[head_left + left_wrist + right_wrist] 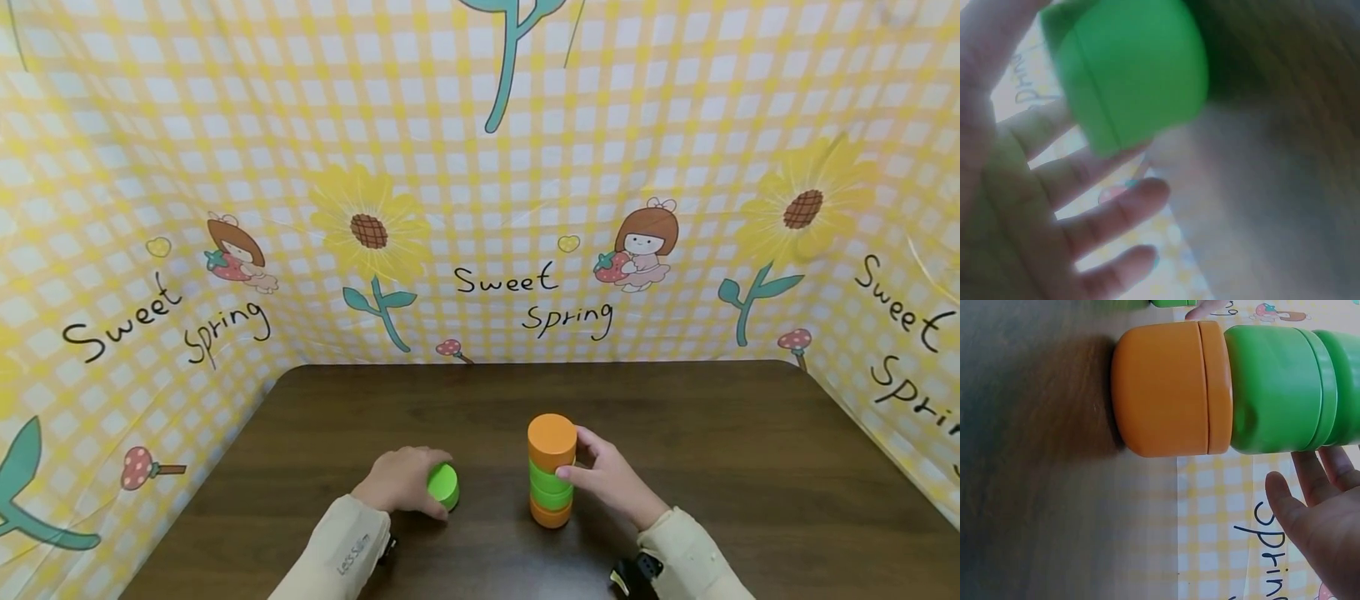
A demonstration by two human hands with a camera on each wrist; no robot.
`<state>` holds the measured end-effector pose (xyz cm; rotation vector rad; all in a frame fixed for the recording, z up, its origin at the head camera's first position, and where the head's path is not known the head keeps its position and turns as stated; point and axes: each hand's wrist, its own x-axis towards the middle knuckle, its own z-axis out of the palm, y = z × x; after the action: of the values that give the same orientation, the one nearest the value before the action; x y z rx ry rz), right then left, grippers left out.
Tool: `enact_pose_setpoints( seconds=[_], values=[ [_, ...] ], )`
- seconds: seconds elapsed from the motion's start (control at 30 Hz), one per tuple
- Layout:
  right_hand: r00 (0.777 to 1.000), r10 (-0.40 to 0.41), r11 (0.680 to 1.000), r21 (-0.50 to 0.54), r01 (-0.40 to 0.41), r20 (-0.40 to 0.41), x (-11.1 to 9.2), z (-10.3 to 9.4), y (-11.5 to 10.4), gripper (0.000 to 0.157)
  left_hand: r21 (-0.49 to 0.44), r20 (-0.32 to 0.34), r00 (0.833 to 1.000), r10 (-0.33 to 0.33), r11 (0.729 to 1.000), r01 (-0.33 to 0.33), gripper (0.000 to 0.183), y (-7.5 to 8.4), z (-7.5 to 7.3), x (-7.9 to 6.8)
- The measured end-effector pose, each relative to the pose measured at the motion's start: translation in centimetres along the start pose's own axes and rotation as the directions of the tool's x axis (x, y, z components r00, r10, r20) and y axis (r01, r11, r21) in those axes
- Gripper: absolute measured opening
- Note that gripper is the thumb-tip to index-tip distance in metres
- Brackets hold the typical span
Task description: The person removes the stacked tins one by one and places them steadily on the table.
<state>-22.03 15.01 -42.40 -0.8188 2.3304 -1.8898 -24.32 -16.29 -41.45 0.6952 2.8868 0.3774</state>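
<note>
In the head view my left hand (401, 481) holds a small green lidded jar (443, 486) between thumb and fingers, low over the table. The left wrist view shows that green jar (1135, 72) close up, with the two lower fingers off it. To its right, a stack of similar jars stands upright: a bottom orange jar (550, 514), two green jars (551, 487) and a top orange jar (552, 442). My right hand (613, 481) grips around the top orange jar from the right, its thumb at that jar's lower edge. The right wrist view cuts off the stack's top.
A dark wood-grain table (675, 417) carries the jars. Yellow-checked cloth (480, 192) printed with flowers and lettering hangs behind and along both sides. Black wrist straps show below each hand.
</note>
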Motion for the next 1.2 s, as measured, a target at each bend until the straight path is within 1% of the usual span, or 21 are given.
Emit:
enact_pose_setpoints(
  seconds=[0.1, 0.23, 0.33, 0.43, 0.5, 0.6, 0.67, 0.7, 0.73, 0.8, 0.9, 0.97, 1.0, 1.07, 1.1, 1.2],
  values=[
    [1.0, -0.009, 1.0, 0.01, 0.009, 0.003, 0.0, 0.0, 0.0, 0.059, -0.041, -0.014, 1.0, -0.022, 0.999, 0.021, 0.062, -0.6, -0.3, -0.5],
    [1.0, -0.019, 1.0, 0.001, 0.019, 0.003, -0.1, 0.0, 0.0, 0.059, -0.07, -0.021, 0.999, -0.044, 0.997, 0.042, 0.053, -1.2, -0.4, -1.0],
    [1.0, -0.01, 1.0, -0.019, 0.01, 0.001, -0.2, -0.1, 0.0, 0.058, -0.081, -0.028, 0.998, -0.048, 0.996, 0.045, 0.054, -1.4, -0.4, -1.0],
    [1.0, 0.016, 0.999, -0.034, -0.016, 0.005, -0.2, -0.2, 0.0, 0.059, -0.083, -0.038, 0.999, -0.036, 0.996, 0.033, 0.061, -1.5, -0.3, -0.9],
    [0.999, 0.042, 0.998, -0.04, -0.041, 0.02, -0.2, -0.3, 0.0, 0.061, -0.069, -0.056, 0.998, -0.008, 0.998, 0.004, 0.066, -1.6, -0.4, -0.8],
    [0.996, 0.071, 0.997, -0.037, -0.069, 0.056, -0.2, -0.4, 0.2, 0.064, -0.059, -0.108, 0.992, 0.059, 0.996, -0.066, 0.073, -1.2, -0.9, -0.8],
    [0.994, 0.081, 0.996, -0.028, -0.079, 0.08, -0.1, -0.5, 0.3, 0.065, -0.093, -0.153, 0.983, 0.099, 0.989, -0.114, 0.072, -0.3, -1.4, -0.7],
    [0.993, 0.081, 0.997, -0.025, -0.079, 0.087, -0.1, -0.5, 0.4, 0.064, -0.125, -0.179, 0.977, 0.117, 0.982, -0.14, 0.07, 0.3, -1.7, -0.5],
    [0.992, 0.082, 0.997, -0.023, -0.08, 0.093, -0.1, -0.5, 0.4, 0.064, -0.165, -0.204, 0.97, 0.129, 0.973, -0.164, 0.068, 1.0, -2.0, -0.4],
    [0.992, 0.084, 0.996, -0.023, -0.082, 0.098, -0.1, -0.4, 0.5, 0.062, -0.278, -0.258, 0.956, 0.141, 0.937, -0.214, 0.064, 2.6, -2.3, -0.1],
    [0.99, 0.093, 0.995, -0.037, -0.09, 0.102, -0.2, -0.4, 0.6, 0.062, -0.436, -0.346, 0.928, 0.137, 0.853, -0.288, 0.057, 4.8, -2.4, 0.5],
    [0.99, 0.095, 0.995, -0.043, -0.091, 0.106, -0.2, -0.4, 0.6, 0.062, -0.515, -0.383, 0.915, 0.127, 0.793, -0.326, 0.055, 6.0, -2.2, 0.9],
    [0.989, 0.098, 0.995, -0.047, -0.093, 0.106, -0.2, -0.3, 0.6, 0.062, -0.542, -0.389, 0.913, 0.124, 0.77, -0.336, 0.054, 6.6, -2.1, 1.1],
    [0.989, 0.104, 0.994, -0.053, -0.099, 0.103, -0.3, -0.3, 0.5, 0.063, -0.574, -0.385, 0.913, 0.137, 0.739, -0.353, 0.055, 7.5, -1.9, 1.6],
    [0.989, 0.105, 0.994, -0.053, -0.1, 0.102, -0.3, -0.3, 0.4, 0.063, -0.588, -0.37, 0.918, 0.142, 0.729, -0.35, 0.056, 7.9, -1.7, 1.8],
    [0.989, 0.116, 0.992, -0.062, -0.11, 0.096, -0.3, -0.3, 0.3, 0.064, -0.6, -0.329, 0.929, 0.169, 0.722, -0.343, 0.061, 9.0, -1.5, 2.5]
  ],
)
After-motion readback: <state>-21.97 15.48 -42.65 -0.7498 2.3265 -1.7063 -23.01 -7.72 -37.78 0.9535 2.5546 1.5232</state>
